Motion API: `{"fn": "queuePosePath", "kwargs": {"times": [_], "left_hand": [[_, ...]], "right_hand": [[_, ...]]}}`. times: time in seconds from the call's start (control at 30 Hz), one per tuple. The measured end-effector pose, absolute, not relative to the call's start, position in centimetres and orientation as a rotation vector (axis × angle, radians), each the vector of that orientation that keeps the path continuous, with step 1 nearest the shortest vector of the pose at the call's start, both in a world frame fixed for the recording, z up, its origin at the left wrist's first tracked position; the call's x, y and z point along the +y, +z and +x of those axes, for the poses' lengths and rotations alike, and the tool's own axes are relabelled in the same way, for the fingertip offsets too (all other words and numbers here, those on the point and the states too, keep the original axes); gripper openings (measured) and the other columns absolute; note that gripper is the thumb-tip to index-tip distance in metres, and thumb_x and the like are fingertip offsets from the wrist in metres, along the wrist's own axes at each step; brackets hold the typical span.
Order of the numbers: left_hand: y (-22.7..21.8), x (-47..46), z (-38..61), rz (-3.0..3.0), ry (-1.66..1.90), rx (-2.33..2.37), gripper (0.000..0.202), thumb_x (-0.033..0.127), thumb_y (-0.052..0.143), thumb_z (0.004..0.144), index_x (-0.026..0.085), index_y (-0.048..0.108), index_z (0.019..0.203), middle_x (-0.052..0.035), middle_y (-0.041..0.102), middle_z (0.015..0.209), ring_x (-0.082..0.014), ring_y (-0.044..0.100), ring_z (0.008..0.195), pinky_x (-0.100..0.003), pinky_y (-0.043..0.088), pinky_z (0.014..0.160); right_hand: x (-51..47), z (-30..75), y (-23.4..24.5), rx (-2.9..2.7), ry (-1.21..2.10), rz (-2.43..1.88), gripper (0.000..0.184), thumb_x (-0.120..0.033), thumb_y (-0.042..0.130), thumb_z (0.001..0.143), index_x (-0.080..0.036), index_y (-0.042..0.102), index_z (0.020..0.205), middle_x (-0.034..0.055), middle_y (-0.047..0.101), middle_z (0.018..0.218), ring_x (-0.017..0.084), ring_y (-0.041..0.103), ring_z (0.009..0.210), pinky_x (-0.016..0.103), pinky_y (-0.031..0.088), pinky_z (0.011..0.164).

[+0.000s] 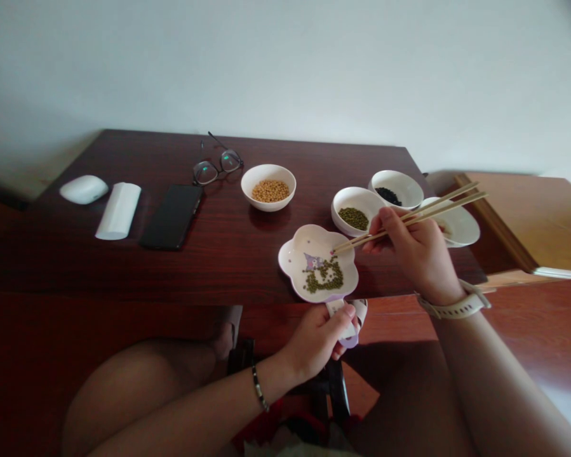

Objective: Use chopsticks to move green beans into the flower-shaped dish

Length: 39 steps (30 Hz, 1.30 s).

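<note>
My right hand (411,254) grips a pair of wooden chopsticks (437,209), and their tips rest at the rim of a white flower-shaped plate (297,257). Green beans (323,276) lie on that plate in a loose pattern beside a small purple printed figure. My left hand (316,339) is below the table's near edge, closed on a small white-and-lilac piece (345,320), which it partly hides. Behind the chopsticks are white bowls of green beans (356,209), black beans (397,189) and yellow soybeans (268,187). A white dish (461,225) lies beyond my right hand.
On the dark wooden table (228,266) lie glasses (217,166), a black phone (171,217), a white cylindrical item (118,211) and a white oval object (84,189). A light wooden surface (518,216) stands beyond the table's right end.
</note>
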<state>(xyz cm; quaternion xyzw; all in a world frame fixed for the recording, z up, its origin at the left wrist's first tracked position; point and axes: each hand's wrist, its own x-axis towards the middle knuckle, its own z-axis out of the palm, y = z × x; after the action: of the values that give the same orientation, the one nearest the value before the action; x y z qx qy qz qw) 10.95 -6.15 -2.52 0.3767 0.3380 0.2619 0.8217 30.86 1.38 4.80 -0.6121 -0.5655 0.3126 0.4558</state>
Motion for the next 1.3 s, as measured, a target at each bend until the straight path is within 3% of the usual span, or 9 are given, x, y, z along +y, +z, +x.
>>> {"fn": "queuePosePath", "kwargs": {"times": [0.33, 0.5, 0.63, 0.87, 1.0, 1.3], "left_hand": [[-2.7, -6.2, 10.9, 0.808, 0.553, 0.727, 0.053, 0.067, 0.061, 0.093, 0.015, 0.060, 0.084, 0.0025, 0.052, 0.068, -0.0065, 0.043, 0.049, -0.020, 0.031, 0.044], [-2.5, -6.1, 10.7, 0.823, 0.543, 0.720, 0.053, 0.067, 0.060, 0.094, 0.016, 0.059, 0.082, 0.0027, 0.051, 0.067, -0.0062, 0.041, 0.049, -0.020, 0.030, 0.045], [-2.5, -6.1, 10.7, 0.823, 0.547, 0.722, 0.052, 0.066, 0.059, 0.095, 0.016, 0.059, 0.083, 0.0026, 0.052, 0.067, -0.0061, 0.041, 0.048, -0.020, 0.030, 0.044], [-2.6, -6.2, 10.8, 0.826, 0.544, 0.722, 0.050, 0.065, 0.059, 0.096, 0.016, 0.059, 0.083, 0.0028, 0.050, 0.067, -0.0064, 0.041, 0.049, -0.020, 0.030, 0.045], [-2.7, -6.2, 10.9, 0.819, 0.554, 0.712, 0.051, 0.065, 0.060, 0.095, 0.016, 0.060, 0.084, 0.0026, 0.051, 0.068, -0.0064, 0.042, 0.050, -0.020, 0.031, 0.045], [-2.6, -6.2, 11.0, 0.804, 0.572, 0.694, 0.048, 0.062, 0.061, 0.095, 0.016, 0.058, 0.082, 0.0040, 0.049, 0.068, -0.0052, 0.041, 0.047, -0.019, 0.029, 0.042]], "right_hand": [[1.1, 30.6, 5.4, -1.159, 0.767, -1.418, 0.043, -0.057, 0.061, 0.103, -0.022, 0.066, 0.078, 0.0018, 0.068, 0.063, 0.013, 0.065, 0.051, 0.024, 0.049, 0.048], [1.9, 31.7, 5.6, -0.941, 0.456, -1.252, 0.036, -0.044, 0.063, 0.103, -0.024, 0.067, 0.074, 0.0024, 0.060, 0.068, 0.014, 0.061, 0.052, 0.029, 0.045, 0.046], [2.3, 32.3, 5.6, -0.953, 0.325, -1.260, 0.035, -0.044, 0.062, 0.104, -0.024, 0.071, 0.076, 0.0039, 0.058, 0.067, 0.016, 0.062, 0.054, 0.033, 0.046, 0.049], [1.2, 31.3, 6.0, -1.110, 0.561, -1.389, 0.043, -0.053, 0.060, 0.104, -0.022, 0.067, 0.076, 0.0018, 0.063, 0.058, 0.013, 0.059, 0.046, 0.026, 0.044, 0.043], [0.7, 31.2, 6.0, -1.304, 0.759, -1.486, 0.045, -0.059, 0.058, 0.104, -0.021, 0.068, 0.082, 0.0022, 0.069, 0.062, 0.013, 0.064, 0.050, 0.025, 0.051, 0.048], [0.9, 30.7, 6.1, -1.514, 0.792, -1.510, 0.047, -0.059, 0.053, 0.106, -0.022, 0.067, 0.081, 0.0016, 0.070, 0.061, 0.013, 0.066, 0.053, 0.024, 0.053, 0.052]]}}
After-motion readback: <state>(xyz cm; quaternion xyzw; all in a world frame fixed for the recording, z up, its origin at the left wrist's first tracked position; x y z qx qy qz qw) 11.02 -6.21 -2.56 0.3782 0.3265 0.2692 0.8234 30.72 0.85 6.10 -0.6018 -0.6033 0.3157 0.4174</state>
